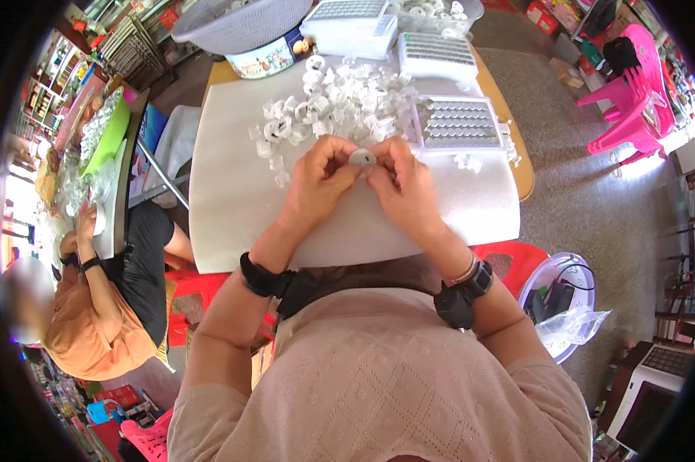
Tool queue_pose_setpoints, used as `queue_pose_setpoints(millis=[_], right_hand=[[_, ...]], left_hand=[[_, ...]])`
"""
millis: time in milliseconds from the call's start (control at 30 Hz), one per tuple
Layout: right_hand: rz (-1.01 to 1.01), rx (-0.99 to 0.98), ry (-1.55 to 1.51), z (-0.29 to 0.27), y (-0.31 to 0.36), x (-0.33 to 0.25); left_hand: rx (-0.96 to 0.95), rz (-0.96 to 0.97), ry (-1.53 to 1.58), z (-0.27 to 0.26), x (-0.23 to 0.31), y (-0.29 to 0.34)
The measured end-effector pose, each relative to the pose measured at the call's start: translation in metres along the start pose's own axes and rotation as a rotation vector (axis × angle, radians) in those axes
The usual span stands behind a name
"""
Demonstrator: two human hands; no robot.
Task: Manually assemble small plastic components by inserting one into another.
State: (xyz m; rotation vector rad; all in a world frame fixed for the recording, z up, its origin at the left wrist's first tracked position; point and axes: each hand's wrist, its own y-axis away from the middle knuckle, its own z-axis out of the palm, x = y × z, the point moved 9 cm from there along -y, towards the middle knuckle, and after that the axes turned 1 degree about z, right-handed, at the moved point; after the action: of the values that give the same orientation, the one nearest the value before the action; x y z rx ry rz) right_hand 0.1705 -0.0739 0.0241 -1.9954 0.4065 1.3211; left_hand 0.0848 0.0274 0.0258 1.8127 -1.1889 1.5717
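Observation:
Over the near half of the white tabletop [240,200], my left hand [320,179] and my right hand [405,189] meet. Between their fingertips they pinch a small white round plastic part [361,157] with a dark spot in its face. Fingers of both hands are closed on it, one hand at each side. Just beyond lies a loose pile of small white and translucent plastic pieces [355,96], some of them rounded. A clear shallow tray [415,127] with rows of small grey metal pieces sits right of the pile.
More filled trays [437,58] and a grey basket [243,29] line the table's far edge. At left, another person [105,308] works at a neighbouring table with a green basin [109,131]. A pail [571,266] stands right; a pink chair [632,100] is farther off.

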Motion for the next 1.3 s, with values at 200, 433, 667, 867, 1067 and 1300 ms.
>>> queue_pose_setpoints(millis=[200, 433, 667, 867, 1067, 1300], right_hand=[[0.016, -0.025, -0.005, 0.001, 0.007, -0.015], [-0.080, 0.039, -0.043, -0.002, 0.011, -0.013], [-0.047, 0.035, 0.077, 0.000, 0.005, -0.007], [0.057, -0.011, -0.007, 0.004, 0.005, 0.001], [0.131, -0.057, -0.161, 0.003, 0.006, 0.003], [0.072, -0.024, -0.081, 0.002, 0.008, -0.004]], left_hand=[[-0.075, -0.142, 0.153, 0.002, -0.012, 0.007], [-0.061, -0.096, 0.173, 0.011, -0.006, 0.010], [-0.006, -0.019, -0.018, 0.007, 0.000, 0.004], [-0.057, -0.108, 0.102, 0.006, -0.007, 0.006], [-0.059, -0.134, 0.220, 0.004, -0.009, 0.004], [-0.053, -0.070, 0.158, 0.009, -0.003, 0.006]])
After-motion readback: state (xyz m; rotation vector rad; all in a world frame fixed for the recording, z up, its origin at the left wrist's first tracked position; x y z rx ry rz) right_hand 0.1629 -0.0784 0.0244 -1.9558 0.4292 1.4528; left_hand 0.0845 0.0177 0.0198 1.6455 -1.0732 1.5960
